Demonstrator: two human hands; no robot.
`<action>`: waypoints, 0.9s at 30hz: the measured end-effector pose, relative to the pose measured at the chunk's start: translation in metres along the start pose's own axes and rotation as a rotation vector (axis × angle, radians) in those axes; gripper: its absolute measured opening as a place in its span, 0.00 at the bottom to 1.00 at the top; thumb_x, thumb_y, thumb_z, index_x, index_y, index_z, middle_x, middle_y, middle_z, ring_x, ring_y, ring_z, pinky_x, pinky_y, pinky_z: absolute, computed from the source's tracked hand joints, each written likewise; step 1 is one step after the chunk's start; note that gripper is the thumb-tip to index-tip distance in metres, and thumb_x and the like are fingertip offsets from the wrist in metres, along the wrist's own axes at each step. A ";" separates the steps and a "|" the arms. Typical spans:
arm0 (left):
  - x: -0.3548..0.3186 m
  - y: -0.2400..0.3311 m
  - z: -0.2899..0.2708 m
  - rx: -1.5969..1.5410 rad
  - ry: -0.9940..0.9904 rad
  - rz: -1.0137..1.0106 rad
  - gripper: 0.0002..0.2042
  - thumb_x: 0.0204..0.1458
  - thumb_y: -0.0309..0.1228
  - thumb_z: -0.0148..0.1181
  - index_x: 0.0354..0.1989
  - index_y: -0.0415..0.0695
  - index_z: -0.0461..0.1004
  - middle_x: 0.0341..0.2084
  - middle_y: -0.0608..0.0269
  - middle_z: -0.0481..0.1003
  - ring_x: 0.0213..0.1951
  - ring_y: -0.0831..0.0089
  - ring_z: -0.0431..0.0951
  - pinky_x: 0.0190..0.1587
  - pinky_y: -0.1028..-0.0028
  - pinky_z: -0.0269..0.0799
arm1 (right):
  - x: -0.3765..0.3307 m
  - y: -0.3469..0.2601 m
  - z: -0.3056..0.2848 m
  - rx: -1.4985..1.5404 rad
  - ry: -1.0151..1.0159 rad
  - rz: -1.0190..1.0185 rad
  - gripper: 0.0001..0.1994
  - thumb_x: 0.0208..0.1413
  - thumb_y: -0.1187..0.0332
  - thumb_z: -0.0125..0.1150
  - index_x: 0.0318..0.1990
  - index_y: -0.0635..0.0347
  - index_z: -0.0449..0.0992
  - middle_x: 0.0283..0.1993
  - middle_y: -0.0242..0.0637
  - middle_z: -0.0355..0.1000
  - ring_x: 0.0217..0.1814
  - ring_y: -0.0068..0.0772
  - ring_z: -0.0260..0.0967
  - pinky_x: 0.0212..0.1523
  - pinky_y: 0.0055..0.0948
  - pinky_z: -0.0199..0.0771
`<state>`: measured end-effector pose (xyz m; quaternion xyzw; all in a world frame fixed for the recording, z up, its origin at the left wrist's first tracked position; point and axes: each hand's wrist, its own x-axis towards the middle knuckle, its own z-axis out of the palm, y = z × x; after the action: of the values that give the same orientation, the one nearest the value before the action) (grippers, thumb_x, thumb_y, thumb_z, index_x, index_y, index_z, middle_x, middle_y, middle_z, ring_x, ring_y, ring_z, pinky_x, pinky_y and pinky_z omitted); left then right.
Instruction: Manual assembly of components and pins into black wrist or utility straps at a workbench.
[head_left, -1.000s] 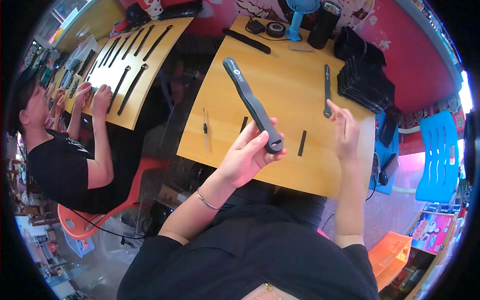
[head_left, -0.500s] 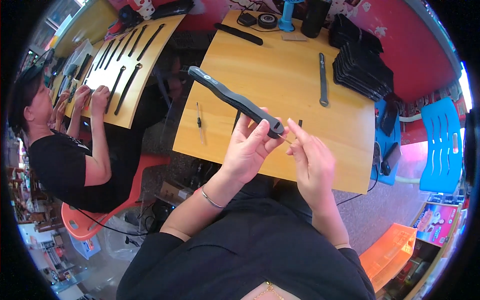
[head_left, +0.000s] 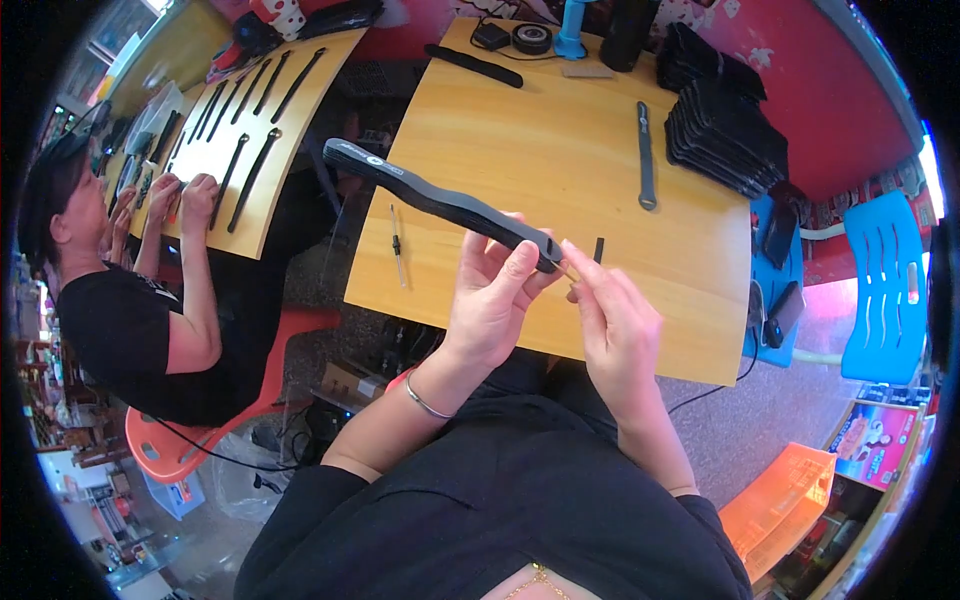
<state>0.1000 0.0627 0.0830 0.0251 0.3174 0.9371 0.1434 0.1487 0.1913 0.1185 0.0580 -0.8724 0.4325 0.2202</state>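
My left hand (head_left: 490, 300) is closed round the near end of a stack of dark grey straps (head_left: 425, 195), its thumb on top. The stack points up and to the far left, raised above the table. At the stack's near tip, my right hand (head_left: 620, 325) pinches a thin yellowish band (head_left: 572, 272) that looks like a rubber band. Its far end meets the straps, but how it is fastened there is too small to make out. A short black strip (head_left: 599, 250) lies on the table just beyond my right hand.
On the wooden table (head_left: 540, 130) lie a screwdriver-like tool (head_left: 397, 245), a single strap (head_left: 645, 155) and a black strap (head_left: 473, 66). Black folded pouches (head_left: 725, 135) are piled at the far right. A co-worker (head_left: 130, 310) sits at another table on the left, with several straps laid out.
The strap stack's far end has swung left and slightly down. My right hand has shifted a little left, and its raised index finger has come down toward the band and the strap tip.
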 end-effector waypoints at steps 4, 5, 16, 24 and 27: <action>0.002 -0.001 0.001 0.028 -0.011 0.025 0.15 0.56 0.23 0.53 0.51 0.47 0.62 0.41 0.60 0.71 0.45 0.71 0.74 0.49 0.66 0.74 | 0.000 0.005 0.002 -0.008 0.019 -0.004 0.21 0.48 0.80 0.59 0.52 0.54 0.73 0.29 0.38 0.70 0.27 0.34 0.70 0.29 0.30 0.70; 0.002 -0.002 0.001 0.029 -0.012 0.022 0.15 0.56 0.23 0.53 0.51 0.47 0.62 0.41 0.60 0.71 0.45 0.71 0.74 0.49 0.66 0.74 | 0.000 0.005 0.002 -0.008 0.021 -0.001 0.21 0.48 0.80 0.59 0.52 0.54 0.73 0.29 0.38 0.70 0.27 0.34 0.70 0.29 0.30 0.70; 0.001 -0.008 0.003 0.277 -0.041 0.355 0.18 0.50 0.14 0.57 0.47 0.43 0.62 0.42 0.61 0.69 0.46 0.71 0.73 0.51 0.73 0.69 | 0.002 0.001 0.003 -0.026 0.001 0.053 0.19 0.49 0.85 0.55 0.49 0.57 0.75 0.27 0.38 0.69 0.26 0.28 0.68 0.28 0.24 0.68; 0.002 -0.011 0.004 0.362 -0.060 0.467 0.18 0.50 0.13 0.56 0.46 0.42 0.61 0.43 0.61 0.68 0.48 0.72 0.72 0.50 0.76 0.69 | 0.006 0.002 0.013 0.230 -0.008 0.223 0.17 0.52 0.79 0.56 0.50 0.54 0.74 0.25 0.38 0.66 0.24 0.32 0.63 0.26 0.27 0.64; 0.005 -0.009 0.000 0.606 -0.101 0.605 0.18 0.50 0.13 0.56 0.46 0.42 0.62 0.44 0.61 0.67 0.47 0.74 0.71 0.49 0.76 0.69 | 0.006 0.009 0.016 0.225 0.002 0.215 0.18 0.52 0.79 0.56 0.51 0.54 0.74 0.25 0.38 0.65 0.24 0.31 0.63 0.26 0.26 0.63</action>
<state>0.0977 0.0705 0.0773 0.2038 0.5491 0.7989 -0.1366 0.1356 0.1854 0.1061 -0.0117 -0.8195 0.5486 0.1655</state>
